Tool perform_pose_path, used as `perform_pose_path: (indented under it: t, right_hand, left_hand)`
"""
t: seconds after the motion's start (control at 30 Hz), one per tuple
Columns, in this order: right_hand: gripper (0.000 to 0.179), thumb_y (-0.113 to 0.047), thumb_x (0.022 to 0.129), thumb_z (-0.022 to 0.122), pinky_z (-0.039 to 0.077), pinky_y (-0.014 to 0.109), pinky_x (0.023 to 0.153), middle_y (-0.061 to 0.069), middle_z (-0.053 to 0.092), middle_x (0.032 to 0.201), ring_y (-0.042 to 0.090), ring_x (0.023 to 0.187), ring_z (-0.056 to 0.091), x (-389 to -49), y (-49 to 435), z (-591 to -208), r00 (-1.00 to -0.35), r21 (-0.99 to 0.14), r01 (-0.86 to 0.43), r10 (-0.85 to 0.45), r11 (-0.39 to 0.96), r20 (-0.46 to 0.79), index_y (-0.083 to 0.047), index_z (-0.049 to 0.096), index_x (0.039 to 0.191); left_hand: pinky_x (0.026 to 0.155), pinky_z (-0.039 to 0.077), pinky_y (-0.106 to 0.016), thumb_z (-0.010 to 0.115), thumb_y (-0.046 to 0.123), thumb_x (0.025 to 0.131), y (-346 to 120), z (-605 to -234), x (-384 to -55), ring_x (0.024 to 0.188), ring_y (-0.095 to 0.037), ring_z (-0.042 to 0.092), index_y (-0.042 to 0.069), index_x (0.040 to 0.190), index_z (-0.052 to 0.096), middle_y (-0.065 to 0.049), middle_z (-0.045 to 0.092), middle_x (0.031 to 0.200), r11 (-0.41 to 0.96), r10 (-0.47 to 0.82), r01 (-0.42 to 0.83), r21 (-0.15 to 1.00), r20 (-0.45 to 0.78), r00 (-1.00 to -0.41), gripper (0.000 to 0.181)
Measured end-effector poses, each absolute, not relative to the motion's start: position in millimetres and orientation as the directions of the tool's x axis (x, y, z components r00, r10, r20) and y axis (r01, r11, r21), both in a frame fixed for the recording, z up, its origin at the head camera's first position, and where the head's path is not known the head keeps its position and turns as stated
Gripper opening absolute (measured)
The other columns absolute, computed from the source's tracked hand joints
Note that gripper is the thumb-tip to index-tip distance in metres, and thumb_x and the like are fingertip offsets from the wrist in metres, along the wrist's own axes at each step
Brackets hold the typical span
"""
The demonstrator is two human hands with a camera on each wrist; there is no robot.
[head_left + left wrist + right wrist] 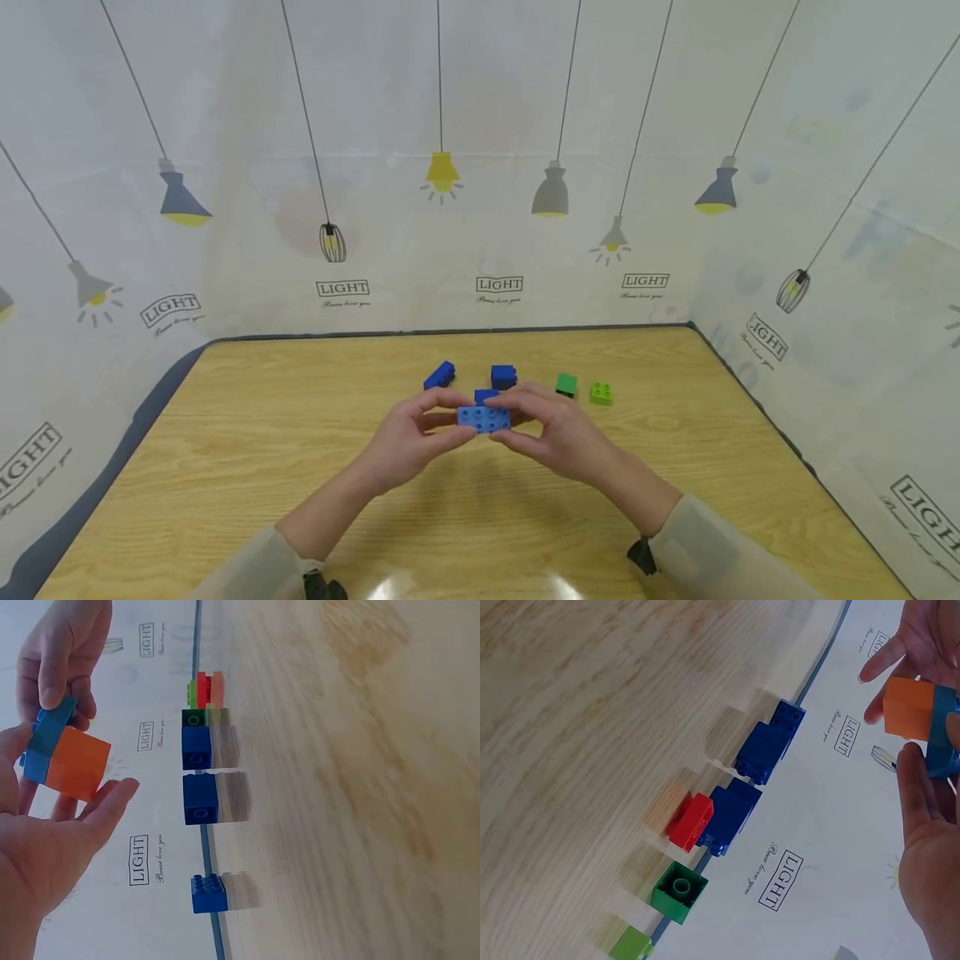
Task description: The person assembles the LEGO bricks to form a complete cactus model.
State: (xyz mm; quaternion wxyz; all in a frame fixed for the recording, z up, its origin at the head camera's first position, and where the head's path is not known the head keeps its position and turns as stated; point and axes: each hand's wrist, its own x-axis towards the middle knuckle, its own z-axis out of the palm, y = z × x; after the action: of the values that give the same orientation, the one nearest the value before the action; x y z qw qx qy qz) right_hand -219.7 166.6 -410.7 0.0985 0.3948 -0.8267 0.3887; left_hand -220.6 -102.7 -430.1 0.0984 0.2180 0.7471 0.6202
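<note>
Both hands hold a light blue brick point(483, 419) with studs on top, raised over the table. An orange block point(79, 763) sits against its underside in the left wrist view, and the same orange block point(909, 709) shows in the right wrist view. My left hand point(405, 437) pinches the brick's left end between thumb and fingers. At the right end, my right hand point(558, 429) pinches it the same way. In the head view the blue brick hides the orange block.
Beyond the hands on the wooden table point(247, 417) lie dark blue bricks point(439, 375), a green brick point(566, 385) and a lime brick point(602, 393). A red brick point(691, 823) appears in the wrist views. A printed cloth wall point(405, 275) surrounds the table's back and sides.
</note>
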Motion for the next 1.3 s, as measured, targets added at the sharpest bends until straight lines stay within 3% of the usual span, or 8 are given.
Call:
perform_pose_path:
  t: [0.13, 0.4, 0.67, 1.07, 1.3]
  right_hand:
    - [0.037, -0.011, 0.098, 0.084, 0.068, 0.031, 0.091, 0.005, 0.073, 0.123, 0.014, 0.103, 0.076, -221, 167, -412, -0.705, -0.603, -0.685, -0.579, 0.409, 0.409, -0.011, 0.075, 0.134]
    - [0.031, -0.021, 0.104, 0.079, 0.064, 0.021, 0.09, 0.004, 0.075, 0.121, 0.012, 0.103, 0.075, -228, 167, -422, -0.787, -0.714, -0.523, -0.586, 0.466, 0.194, -0.014, 0.075, 0.134]
    - [0.027, -0.02, 0.104, 0.078, 0.063, 0.022, 0.086, 0.0, 0.076, 0.121, 0.01, 0.101, 0.073, -234, 164, -434, -0.806, -0.708, -0.441, -0.59, 0.551, 0.043, -0.016, 0.075, 0.131]
    - [0.028, -0.024, 0.105, 0.077, 0.062, 0.024, 0.083, -0.001, 0.076, 0.122, 0.01, 0.1, 0.072, -240, 161, -447, -0.812, -0.729, -0.399, -0.583, 0.556, 0.0, -0.017, 0.076, 0.133]
    - [0.029, -0.024, 0.103, 0.08, 0.062, 0.024, 0.08, 0.003, 0.076, 0.124, 0.012, 0.094, 0.071, -241, 160, -450, -0.849, -0.783, -0.294, -0.526, 0.548, -0.049, -0.016, 0.077, 0.13]
  left_hand:
    - [0.105, 0.065, -0.04, 0.08, 0.024, 0.103, -105, -430, -221, 0.14, -0.038, 0.065, 0.016, 0.136, 0.074, -0.008, 0.071, 0.144, 0.181, 0.451, 0.215, 0.96, 0.113, -0.885, 0.034]
    - [0.096, 0.066, -0.035, 0.08, 0.025, 0.103, -106, -440, -226, 0.12, -0.027, 0.075, 0.014, 0.129, 0.078, -0.007, 0.078, 0.126, 0.268, 0.457, 0.179, 0.947, 0.038, -0.888, 0.029]
    - [0.096, 0.064, -0.036, 0.08, 0.028, 0.103, -106, -453, -232, 0.113, -0.02, 0.073, 0.016, 0.125, 0.078, -0.002, 0.078, 0.121, 0.347, 0.489, 0.178, 0.921, -0.016, -0.872, 0.025]
    - [0.094, 0.067, -0.037, 0.079, 0.026, 0.104, -108, -458, -231, 0.116, -0.026, 0.075, 0.009, 0.128, 0.076, -0.011, 0.075, 0.126, 0.316, 0.497, 0.117, 0.941, -0.059, -0.866, 0.03]
    - [0.096, 0.066, -0.037, 0.079, 0.027, 0.104, -109, -460, -233, 0.119, -0.026, 0.074, 0.008, 0.129, 0.074, -0.012, 0.073, 0.127, 0.301, 0.502, 0.089, 0.949, -0.078, -0.861, 0.032]
